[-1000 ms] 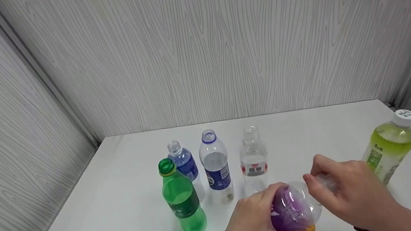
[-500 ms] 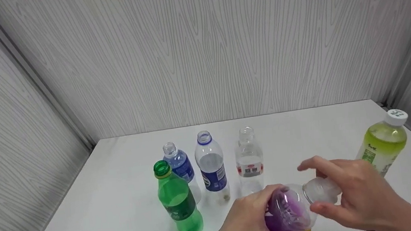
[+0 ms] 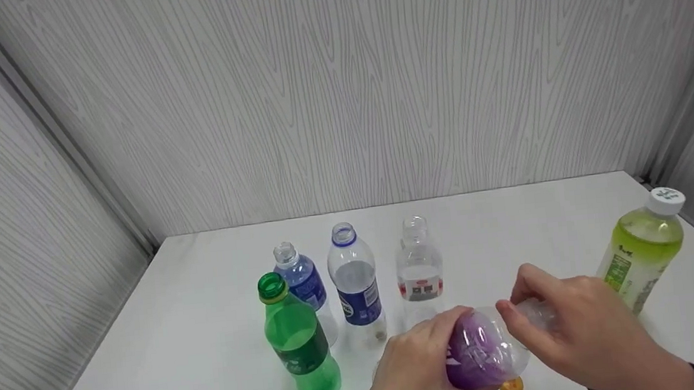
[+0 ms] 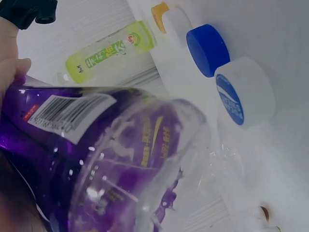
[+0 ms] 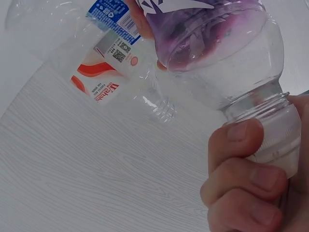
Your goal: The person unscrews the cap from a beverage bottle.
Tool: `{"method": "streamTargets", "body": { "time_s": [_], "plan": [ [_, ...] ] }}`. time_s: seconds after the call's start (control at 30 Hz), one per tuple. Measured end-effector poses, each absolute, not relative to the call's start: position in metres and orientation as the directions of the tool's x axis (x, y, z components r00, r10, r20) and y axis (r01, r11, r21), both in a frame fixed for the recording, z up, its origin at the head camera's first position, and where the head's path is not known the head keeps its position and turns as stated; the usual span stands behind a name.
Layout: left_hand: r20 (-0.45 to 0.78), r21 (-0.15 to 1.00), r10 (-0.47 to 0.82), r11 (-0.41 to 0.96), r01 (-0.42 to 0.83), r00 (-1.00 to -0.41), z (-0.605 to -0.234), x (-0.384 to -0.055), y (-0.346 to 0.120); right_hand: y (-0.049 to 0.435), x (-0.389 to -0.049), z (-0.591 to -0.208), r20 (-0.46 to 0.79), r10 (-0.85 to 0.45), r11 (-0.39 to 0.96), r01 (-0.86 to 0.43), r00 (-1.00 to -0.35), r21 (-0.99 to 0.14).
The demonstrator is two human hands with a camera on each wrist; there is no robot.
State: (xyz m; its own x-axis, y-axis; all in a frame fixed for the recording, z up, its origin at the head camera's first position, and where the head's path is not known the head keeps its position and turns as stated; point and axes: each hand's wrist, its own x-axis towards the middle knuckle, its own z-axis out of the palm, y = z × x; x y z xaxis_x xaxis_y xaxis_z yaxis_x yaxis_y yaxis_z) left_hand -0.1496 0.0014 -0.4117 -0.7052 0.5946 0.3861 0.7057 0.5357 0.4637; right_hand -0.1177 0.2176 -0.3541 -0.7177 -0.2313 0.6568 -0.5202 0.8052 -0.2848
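Note:
A clear bottle with a purple label [image 3: 485, 349] lies tilted in the air, its neck end toward the right. My left hand [image 3: 417, 365] grips it around the labelled body. At the neck, my right hand [image 3: 588, 328] holds the tall translucent cap [image 5: 277, 140], with its fingers curled around it in the right wrist view. In the left wrist view, the purple label with its barcode [image 4: 72, 113] fills the near side. Below the bottle, an orange cap [image 3: 512, 388] lies on the white table.
Uncapped bottles stand left of my hands: a green one [image 3: 302, 343], two with blue labels [image 3: 308, 286] [image 3: 358, 288], and a clear one with a red-and-white label [image 3: 420, 276]. A capped green drink bottle [image 3: 646, 244] stands at right. Blue [image 4: 207, 50] and white [image 4: 256, 92] caps lie nearby.
Half a second ago my right fingers were spread off the translucent cap; now they curl around it again, as they did one second ago. More of the orange cap shows.

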Motion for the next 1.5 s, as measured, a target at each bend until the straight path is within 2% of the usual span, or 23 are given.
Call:
{"method": "streamTargets", "body": {
  "time_s": [0.13,0.33,0.5,0.57,0.63,0.73,0.87,0.97,1.03,1.13,1.3,1.4,1.5],
  "plan": [
    [0.301,0.561,0.636,0.485,0.671,-0.711,-0.408,-0.151,-0.003,0.217,-0.119,-0.353,0.707,-0.301,0.748,-0.618,-0.64,-0.241],
    [0.136,0.751,0.693,0.394,0.53,-0.708,-0.402,-0.153,-0.008,0.225,-0.122,-0.354,0.752,-0.416,0.635,-0.755,-0.511,-0.161],
    [0.118,0.79,0.716,0.352,0.502,-0.688,-0.401,-0.154,-0.008,0.231,-0.125,-0.354,0.773,-0.486,0.544,-0.833,-0.407,-0.097],
    [0.13,0.784,0.718,0.348,0.514,-0.684,-0.401,-0.154,-0.008,0.232,-0.124,-0.353,0.764,-0.49,0.548,-0.83,-0.419,-0.104],
    [0.125,0.793,0.713,0.347,0.502,-0.69,-0.4,-0.154,-0.009,0.233,-0.122,-0.352,0.74,-0.485,0.583,-0.803,-0.466,-0.123],
    [0.146,0.747,0.697,0.387,0.54,-0.702,-0.401,-0.154,-0.008,0.236,-0.119,-0.351,0.703,-0.453,0.64,-0.749,-0.548,-0.172],
    [0.25,0.599,0.66,0.47,0.649,-0.709,-0.404,-0.153,-0.005,0.236,-0.117,-0.349,0.681,-0.387,0.716,-0.668,-0.621,-0.203],
    [0.38,0.435,0.636,0.518,0.736,-0.672,-0.408,-0.151,-0.002,0.231,-0.116,-0.349,0.667,-0.349,0.764,-0.612,-0.659,-0.204],
    [0.428,0.38,0.628,0.527,0.76,-0.65,-0.41,-0.151,-0.001,0.228,-0.115,-0.349,0.664,-0.333,0.775,-0.596,-0.669,-0.212],
    [0.432,0.402,0.627,0.509,0.761,-0.648,-0.411,-0.151,-0.001,0.224,-0.115,-0.35,0.681,-0.314,0.763,-0.602,-0.662,-0.234],
    [0.328,0.55,0.649,0.46,0.697,-0.687,-0.407,-0.152,-0.002,0.224,-0.117,-0.351,0.714,-0.323,0.72,-0.651,-0.621,-0.24],
    [0.24,0.639,0.668,0.438,0.633,-0.705,-0.404,-0.153,-0.005,0.227,-0.119,-0.352,0.741,-0.363,0.677,-0.707,-0.565,-0.207],
    [0.194,0.692,0.686,0.411,0.594,-0.701,-0.403,-0.155,-0.007,0.23,-0.121,-0.352,0.771,-0.418,0.611,-0.776,-0.482,-0.154]
  ]
}}
